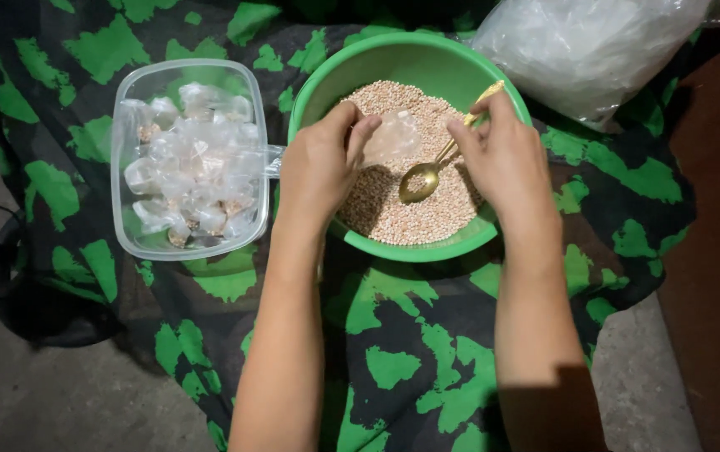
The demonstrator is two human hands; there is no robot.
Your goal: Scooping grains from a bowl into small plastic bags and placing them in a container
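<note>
Clear tub (130, 159) of filled bags left of green bowl (410, 63) of grain (414, 213), plastic heap (586, 42) far right, all on green-black cloth (410, 360). Left hand (320, 163) pinching small clear bag (393, 138) over grain. Right hand (502, 151) closed on gold spoon (427, 174), just right of bag.

Lit from above and centre, brightest on the grain (410, 209) in the green bowl (414, 59) and on both forearms, fading to heavy dark in the left edge, the upper corners and the right side of the frame. Soft white glare on the plastic bag (586, 42) at upper right and on the small packets (192, 159) in the clear tub (125, 125) at left; deep shadow under the bowl's lower rim. Sharp at centre, slightly soft and grainy toward the dim edges.
</note>
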